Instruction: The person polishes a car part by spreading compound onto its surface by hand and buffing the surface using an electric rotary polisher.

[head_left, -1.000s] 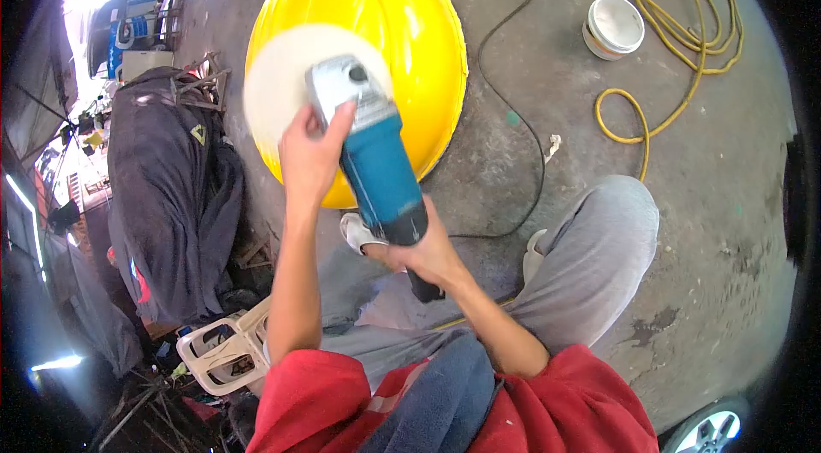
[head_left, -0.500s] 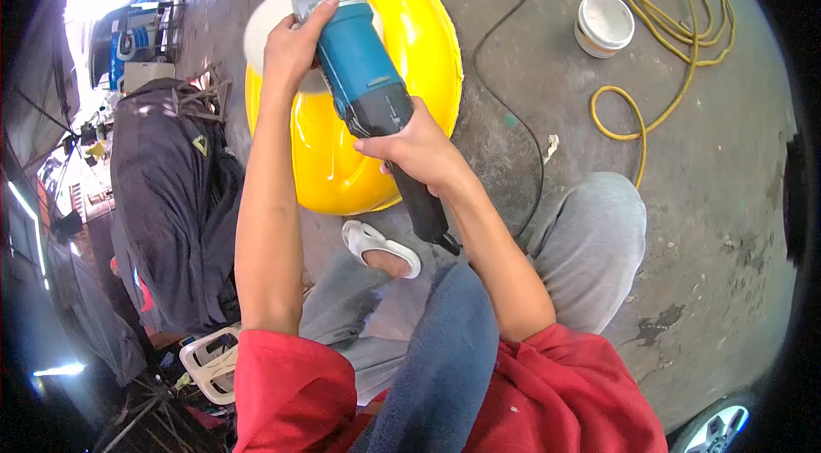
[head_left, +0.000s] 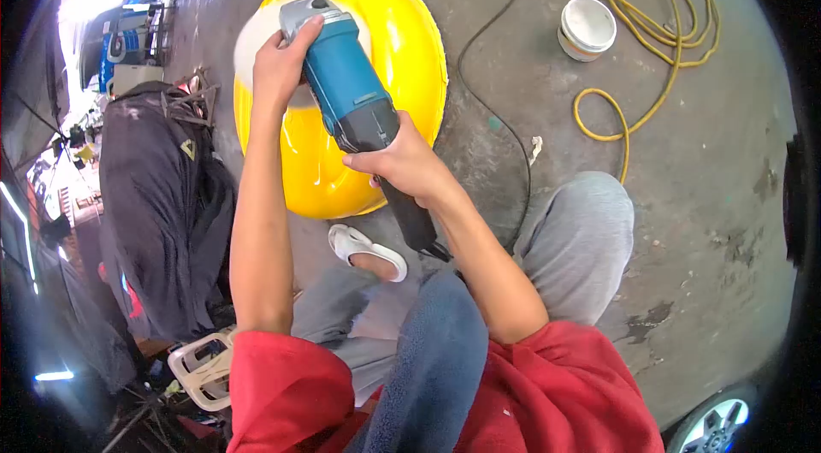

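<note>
A teal and black power polisher (head_left: 345, 76) with a silver head lies across both my hands. My left hand (head_left: 282, 65) is closed at the head end, thumb on top of the housing; what its fingers wrap round underneath is hidden. Around the black rear body, my right hand (head_left: 402, 160) is closed, thumb toward the left side. Beneath the head spreads a pale round buffing pad (head_left: 256, 34), blurred at its edge and partly covered by the tool and my left hand. The pad is over a glossy yellow molded piece (head_left: 406, 59) that sits on the floor; exact contact is hidden.
A black cord (head_left: 466, 51) runs along the floor right of the yellow piece. A white bucket (head_left: 590, 23) stands near a coiled yellow hose (head_left: 676, 34). Dark cloth (head_left: 162, 213) covers something at left, near a beige plastic stool (head_left: 184, 367). A wheel (head_left: 714, 427) shows at bottom right.
The whole view has shifted slightly, so the surroundings appear a little further left. The polisher, held by both hands, sits slightly lower on the yellow piece. Neither grip has changed.
</note>
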The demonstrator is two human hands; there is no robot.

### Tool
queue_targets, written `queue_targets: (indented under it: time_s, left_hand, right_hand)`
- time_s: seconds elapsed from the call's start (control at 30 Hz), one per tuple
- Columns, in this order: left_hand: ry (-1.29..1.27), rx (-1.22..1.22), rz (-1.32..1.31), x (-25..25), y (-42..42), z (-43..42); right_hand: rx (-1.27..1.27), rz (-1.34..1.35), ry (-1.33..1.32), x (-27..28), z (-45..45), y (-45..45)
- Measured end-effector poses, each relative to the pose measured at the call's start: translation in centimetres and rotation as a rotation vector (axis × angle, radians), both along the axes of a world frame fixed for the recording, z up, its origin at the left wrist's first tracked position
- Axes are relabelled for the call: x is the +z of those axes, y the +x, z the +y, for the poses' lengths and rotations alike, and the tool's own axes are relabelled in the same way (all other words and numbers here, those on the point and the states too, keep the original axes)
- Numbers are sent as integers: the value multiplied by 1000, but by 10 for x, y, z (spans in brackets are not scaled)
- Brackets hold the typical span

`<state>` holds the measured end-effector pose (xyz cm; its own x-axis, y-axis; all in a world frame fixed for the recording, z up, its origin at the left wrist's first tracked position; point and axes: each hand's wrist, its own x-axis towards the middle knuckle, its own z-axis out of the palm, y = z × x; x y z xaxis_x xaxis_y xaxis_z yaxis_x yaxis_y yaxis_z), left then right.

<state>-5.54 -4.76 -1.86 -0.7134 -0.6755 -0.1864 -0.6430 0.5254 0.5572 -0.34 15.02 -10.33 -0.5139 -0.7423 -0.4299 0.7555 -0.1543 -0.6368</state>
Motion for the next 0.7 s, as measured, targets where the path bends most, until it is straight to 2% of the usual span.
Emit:
queue_targets:
  time_s: [0.03,0.1,0.13,0.17,0.2,0.23,0.3,0.33,0.4,0.43,0.5,0.53,0.7]
  left_hand:
    - [22,7,3,1,1,2]
    - [-132,-48,29,-6,51,1]
    - [-115,22,38,-4,76,9]
    - [73,107,142,7,98,29]
    - [190,160,249,13,124,38]
    - [88,211,253,18,151,46]
    - [130,420,353,38,189,76]
    - [133,532,394,44,210,84]
    - [141,682,511,45,247,99]
    - [153,768,524,48,254,111]
    - [198,856,641,35,269,129]
    - [234,917,744,25,273,136]
    - [493,947,833,-27,250,157]
  right_hand:
    - [-13,-12,7,4,1,1]
    - [79,-3,47,6,15,38]
    - [21,152,38,-5,19,64]
    - [-44,305,40,-17,23,90]
    - [77,207,34,-2,37,96]
    - [200,114,38,13,51,102]
    - [268,410,9,10,65,122]
    - [297,429,10,15,68,115]
    - [602,526,85,31,76,95]
    - [629,543,86,39,77,81]
    - [932,691,180,51,76,54]
    - [964,731,205,50,77,46]
    - [1007,905,423,60,96,6]
